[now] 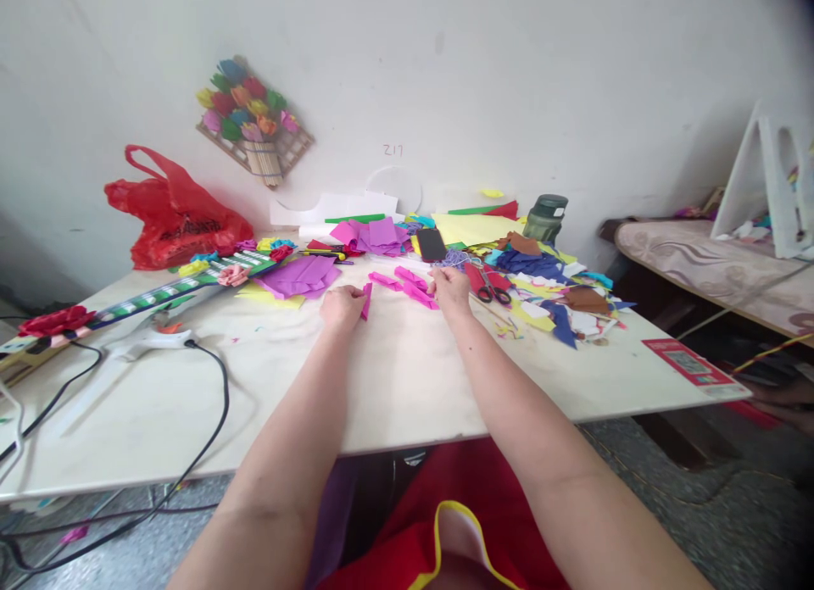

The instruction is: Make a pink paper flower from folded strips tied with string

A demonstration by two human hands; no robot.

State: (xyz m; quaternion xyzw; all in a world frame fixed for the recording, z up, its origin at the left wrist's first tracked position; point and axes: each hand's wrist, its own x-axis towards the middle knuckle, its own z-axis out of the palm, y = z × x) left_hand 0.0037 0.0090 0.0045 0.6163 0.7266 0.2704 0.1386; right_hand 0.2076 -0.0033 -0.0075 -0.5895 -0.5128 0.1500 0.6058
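Note:
My left hand (343, 308) is closed on a folded strip of bright pink paper (367, 302), which stands up from its fingertips just over the white table (407, 386). My right hand (451, 290) has its fingers bent together at the right end of several folded pink paper pieces (412, 282), and seems to pinch one of them; its fingertips are partly hidden. Another folded pink piece (385, 281) lies between the two hands. Beyond my right hand sits a black phone (432, 245), with scissors (489, 286) to its right.
Purple paper sheets (303, 276) lie to the left, and a pile of coloured paper scraps (547, 276) covers the right side. A green bottle (545, 219) stands behind it. At left are a red plastic bag (175, 221), a paper-flower strip (162, 293) and a black cable (222, 395).

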